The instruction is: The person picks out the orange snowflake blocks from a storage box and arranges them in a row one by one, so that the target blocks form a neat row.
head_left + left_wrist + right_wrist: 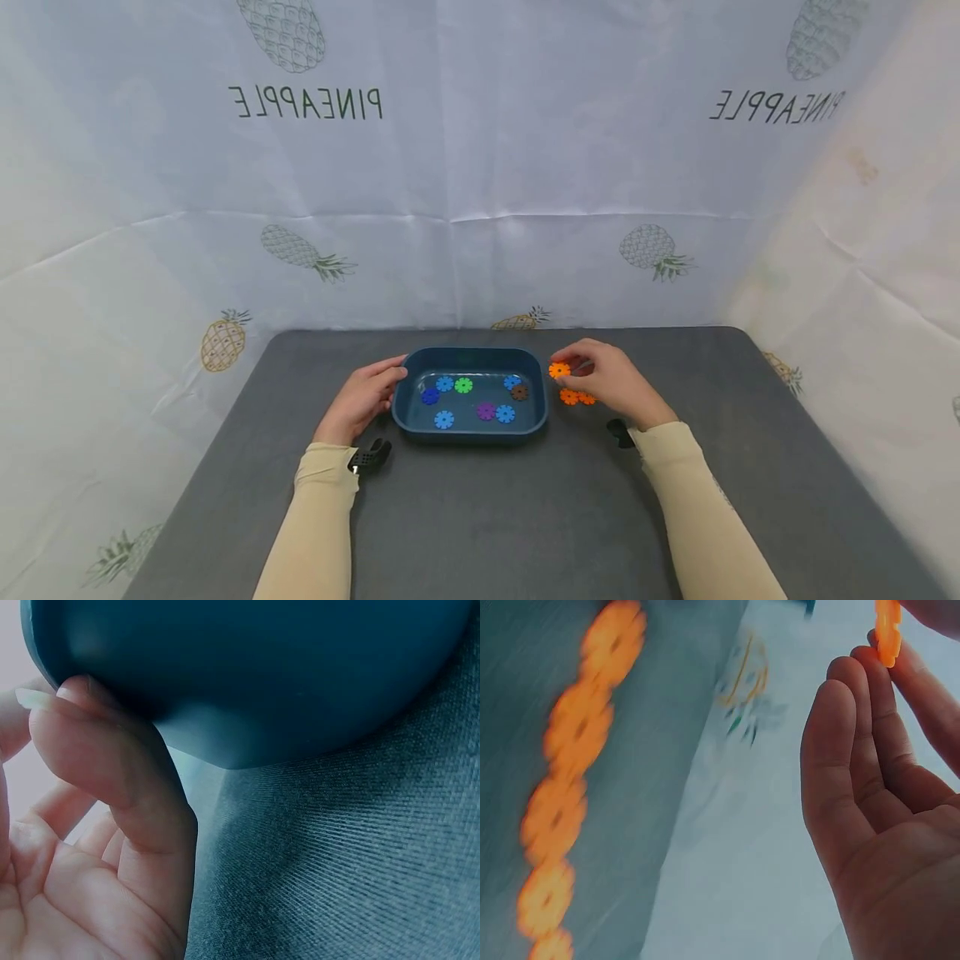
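Note:
A dark blue tray (471, 435) holds several notched plastic discs, among them a green disc (463, 385), a purple disc (486, 412) and a brown disc (520, 392). My left hand (365, 397) grips the tray's left rim; the left wrist view shows the thumb (90, 750) against the tray wall (262, 675). Just beyond the right rim, my right hand (611, 379) pinches an orange disc (558, 370), seen edge-on in the right wrist view. Below that hand, more orange discs (577, 727) lie in a row on the table, edges touching or overlapping; I cannot tell whether they are joined.
The dark grey table (480, 517) carries the tray near its far edge. Behind and beside it hangs a white cloth (480, 167) printed with pineapples. Dark straps, like the left wrist strap (370, 457), sit at both wrists.

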`<state>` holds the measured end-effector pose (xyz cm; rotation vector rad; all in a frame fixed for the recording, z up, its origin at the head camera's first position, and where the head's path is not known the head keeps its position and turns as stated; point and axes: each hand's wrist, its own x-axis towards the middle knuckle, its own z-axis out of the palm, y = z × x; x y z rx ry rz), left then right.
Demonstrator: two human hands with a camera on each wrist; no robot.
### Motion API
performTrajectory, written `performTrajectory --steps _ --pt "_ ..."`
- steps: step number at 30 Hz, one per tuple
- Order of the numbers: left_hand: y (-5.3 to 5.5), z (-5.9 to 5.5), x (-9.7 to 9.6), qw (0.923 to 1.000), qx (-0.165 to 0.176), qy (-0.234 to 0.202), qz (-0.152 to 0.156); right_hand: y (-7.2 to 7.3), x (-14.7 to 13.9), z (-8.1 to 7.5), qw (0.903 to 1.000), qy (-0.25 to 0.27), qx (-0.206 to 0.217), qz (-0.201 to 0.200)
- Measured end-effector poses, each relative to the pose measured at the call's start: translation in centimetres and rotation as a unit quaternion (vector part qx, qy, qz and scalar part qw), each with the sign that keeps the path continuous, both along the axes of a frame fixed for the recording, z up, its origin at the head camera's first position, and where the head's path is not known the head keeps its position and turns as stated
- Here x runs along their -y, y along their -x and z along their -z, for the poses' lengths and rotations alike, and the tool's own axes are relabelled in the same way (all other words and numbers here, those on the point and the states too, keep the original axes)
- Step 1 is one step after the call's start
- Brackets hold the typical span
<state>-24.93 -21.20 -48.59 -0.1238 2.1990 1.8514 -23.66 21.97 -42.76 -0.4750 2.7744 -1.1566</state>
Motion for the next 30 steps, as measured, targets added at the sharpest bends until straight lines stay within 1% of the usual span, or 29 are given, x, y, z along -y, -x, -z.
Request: performTrajectory --steps 9,14,21,26,30 --pt "0.0 0.0 -0.3 1.0000 0.006 -0.002 -0.004 -0.7 -6.1 1.7 0.9965 -0.041 -0.014 0.071" --pt "0.0 0.0 -0.3 1.0000 0.007 -0.002 -0.003 -0.8 -8.7 2.3 0.9931 -0.055 -0.015 0.102" --pt "-0.1 -0.1 0.0 1.0000 0.007 -0.003 -0.001 -0.5 -10.7 3.3 0.9877 -0.092 -0.003 0.126" --pt "-0.1 -0.1 0.1 1.0000 0.005 0.001 0.002 -0.6 -11.8 4.1 0.9852 -0.108 0.008 0.133" --pt "0.0 -0.1 -0.1 1.0000 0.006 0.000 0.006 -0.7 -12.5 4.4 0.9821 -0.119 0.016 0.145"
